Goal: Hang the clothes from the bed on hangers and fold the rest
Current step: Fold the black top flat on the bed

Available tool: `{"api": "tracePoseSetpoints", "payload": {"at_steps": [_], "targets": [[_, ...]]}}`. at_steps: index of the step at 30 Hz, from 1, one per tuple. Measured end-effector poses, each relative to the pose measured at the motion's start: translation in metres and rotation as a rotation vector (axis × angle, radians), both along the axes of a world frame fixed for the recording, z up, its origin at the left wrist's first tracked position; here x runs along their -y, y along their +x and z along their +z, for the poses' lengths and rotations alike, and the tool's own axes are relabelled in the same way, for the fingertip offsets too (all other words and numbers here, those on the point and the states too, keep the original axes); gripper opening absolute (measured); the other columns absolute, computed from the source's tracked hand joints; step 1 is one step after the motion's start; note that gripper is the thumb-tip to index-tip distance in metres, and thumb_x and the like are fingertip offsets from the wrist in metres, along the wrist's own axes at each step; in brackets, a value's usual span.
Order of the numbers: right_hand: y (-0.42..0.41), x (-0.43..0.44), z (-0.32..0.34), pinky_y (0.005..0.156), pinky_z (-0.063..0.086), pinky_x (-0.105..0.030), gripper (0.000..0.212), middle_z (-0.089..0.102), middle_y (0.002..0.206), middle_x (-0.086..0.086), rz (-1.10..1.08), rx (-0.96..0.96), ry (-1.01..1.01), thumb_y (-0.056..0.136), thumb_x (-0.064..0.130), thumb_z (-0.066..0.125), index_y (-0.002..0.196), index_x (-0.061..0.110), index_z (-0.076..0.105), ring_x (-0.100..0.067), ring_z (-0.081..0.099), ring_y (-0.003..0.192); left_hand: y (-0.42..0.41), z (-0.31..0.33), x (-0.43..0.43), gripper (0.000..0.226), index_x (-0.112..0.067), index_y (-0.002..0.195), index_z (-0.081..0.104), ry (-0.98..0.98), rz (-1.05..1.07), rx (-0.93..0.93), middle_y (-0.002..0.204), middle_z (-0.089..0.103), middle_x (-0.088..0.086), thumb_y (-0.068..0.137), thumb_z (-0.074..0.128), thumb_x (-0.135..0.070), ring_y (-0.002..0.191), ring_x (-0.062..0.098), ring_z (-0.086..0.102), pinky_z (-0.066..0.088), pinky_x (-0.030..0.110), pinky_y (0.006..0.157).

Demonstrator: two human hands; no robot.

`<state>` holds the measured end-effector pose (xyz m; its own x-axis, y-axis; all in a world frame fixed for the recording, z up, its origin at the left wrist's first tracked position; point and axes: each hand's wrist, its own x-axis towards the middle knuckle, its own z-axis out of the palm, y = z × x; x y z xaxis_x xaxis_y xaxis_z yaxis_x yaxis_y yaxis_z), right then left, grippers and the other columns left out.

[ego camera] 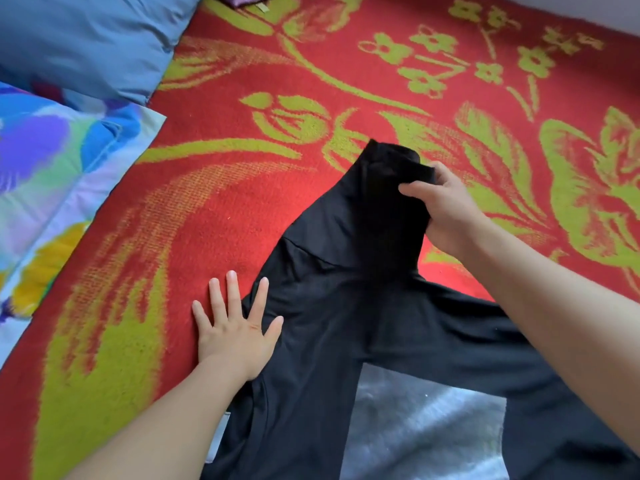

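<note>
A black shirt with a grey square print lies spread on the bed's red and green flowered blanket. My right hand grips the cuff end of one black sleeve, which stretches away from the shirt's body. My left hand lies flat with fingers spread, pressing on the shirt's left edge near the shoulder and partly on the blanket.
A blue pillow lies at the far left, and a bright multicoloured pillow sits below it. A scrap of purple cloth shows at the top edge.
</note>
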<state>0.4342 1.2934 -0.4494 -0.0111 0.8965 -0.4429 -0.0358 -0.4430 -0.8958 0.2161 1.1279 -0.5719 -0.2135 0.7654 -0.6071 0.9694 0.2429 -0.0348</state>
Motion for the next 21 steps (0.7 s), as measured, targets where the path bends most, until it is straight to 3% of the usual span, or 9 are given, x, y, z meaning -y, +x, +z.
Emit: {"api": "tracePoseSetpoints", "payload": {"at_steps": [2, 4, 7, 9, 12, 16, 19, 21], "targets": [[0.003, 0.032, 0.019, 0.057, 0.047, -0.02, 0.039, 0.063, 0.067, 0.006, 0.292, -0.09, 0.11, 0.076, -0.023, 0.048, 0.074, 0.015, 0.038, -0.009, 0.059, 0.062, 0.0, 0.0, -0.001, 0.067, -0.032, 0.11, -0.054, 0.005, -0.006, 0.011, 0.143, -0.043, 0.016, 0.089, 0.001, -0.064, 0.135, 0.041, -0.031, -0.009, 0.058, 0.11], [0.01, 0.067, 0.027, 0.064, 0.046, -0.016, 0.04, 0.07, 0.076, 0.005, 0.681, -0.047, 0.081, 0.068, -0.024, 0.053, 0.078, 0.012, 0.04, -0.008, 0.061, 0.071, -0.001, -0.001, -0.001, 0.066, -0.032, 0.114, -0.051, 0.007, -0.018, 0.019, 0.137, -0.048, 0.015, 0.09, 0.001, -0.064, 0.135, 0.041, -0.032, -0.01, 0.058, 0.11], [0.018, 0.106, 0.008, 0.071, 0.046, -0.021, 0.043, 0.071, 0.1, -0.009, 1.307, 0.271, -0.168, 0.074, -0.024, 0.052, 0.096, 0.013, 0.052, -0.012, 0.061, 0.083, -0.002, -0.001, 0.0, 0.067, -0.032, 0.123, -0.045, 0.002, -0.034, 0.012, 0.144, -0.042, 0.016, 0.092, 0.006, -0.062, 0.136, 0.041, -0.03, -0.009, 0.058, 0.11], [0.022, 0.12, -0.011, 0.07, 0.045, -0.023, 0.046, 0.066, 0.117, -0.009, 1.496, 0.494, -0.281, 0.079, -0.017, 0.052, 0.113, 0.013, 0.056, -0.006, 0.057, 0.083, -0.002, -0.002, -0.001, 0.065, -0.034, 0.132, -0.037, -0.004, -0.041, 0.026, 0.146, -0.039, 0.017, 0.093, 0.008, -0.059, 0.136, 0.041, -0.03, -0.009, 0.059, 0.11], [0.02, 0.126, -0.027, 0.079, 0.046, -0.017, 0.037, 0.065, 0.114, -0.009, 1.286, 0.543, -0.305, 0.085, -0.006, 0.055, 0.117, 0.011, 0.057, -0.006, 0.058, 0.092, -0.002, -0.002, -0.001, 0.064, -0.035, 0.139, -0.03, 0.007, -0.043, 0.034, 0.148, -0.035, 0.016, 0.093, 0.009, -0.058, 0.137, 0.041, -0.028, -0.009, 0.058, 0.11], [0.005, 0.118, -0.044, 0.079, 0.045, -0.025, 0.024, 0.064, 0.088, -0.002, 0.97, 0.708, -0.059, 0.087, 0.002, 0.053, 0.107, 0.011, 0.061, -0.015, 0.058, 0.079, -0.002, -0.004, 0.0, 0.065, -0.034, 0.14, -0.029, 0.024, -0.044, 0.035, 0.148, -0.035, 0.016, 0.093, 0.009, -0.058, 0.137, 0.041, -0.028, -0.009, 0.058, 0.11], [-0.007, 0.115, -0.053, 0.08, 0.048, -0.033, 0.03, 0.064, 0.101, -0.006, 0.833, 1.128, 0.49, 0.084, 0.012, 0.058, 0.113, 0.01, 0.063, -0.025, 0.059, 0.091, -0.003, -0.006, 0.0, 0.064, -0.034, 0.133, -0.034, 0.044, -0.034, 0.043, 0.148, -0.036, 0.016, 0.093, 0.009, -0.059, 0.136, 0.041, -0.028, -0.009, 0.058, 0.11], [-0.011, 0.123, -0.065, 0.086, 0.051, -0.042, 0.045, 0.06, 0.123, -0.017, 0.9, 1.337, 0.761, 0.078, 0.034, 0.064, 0.119, 0.016, 0.064, -0.035, 0.059, 0.111, -0.002, -0.006, 0.0, 0.062, -0.035, 0.126, -0.038, 0.046, -0.028, 0.05, 0.148, -0.037, 0.016, 0.093, 0.009, -0.059, 0.136, 0.041, -0.029, -0.01, 0.058, 0.109]]}}
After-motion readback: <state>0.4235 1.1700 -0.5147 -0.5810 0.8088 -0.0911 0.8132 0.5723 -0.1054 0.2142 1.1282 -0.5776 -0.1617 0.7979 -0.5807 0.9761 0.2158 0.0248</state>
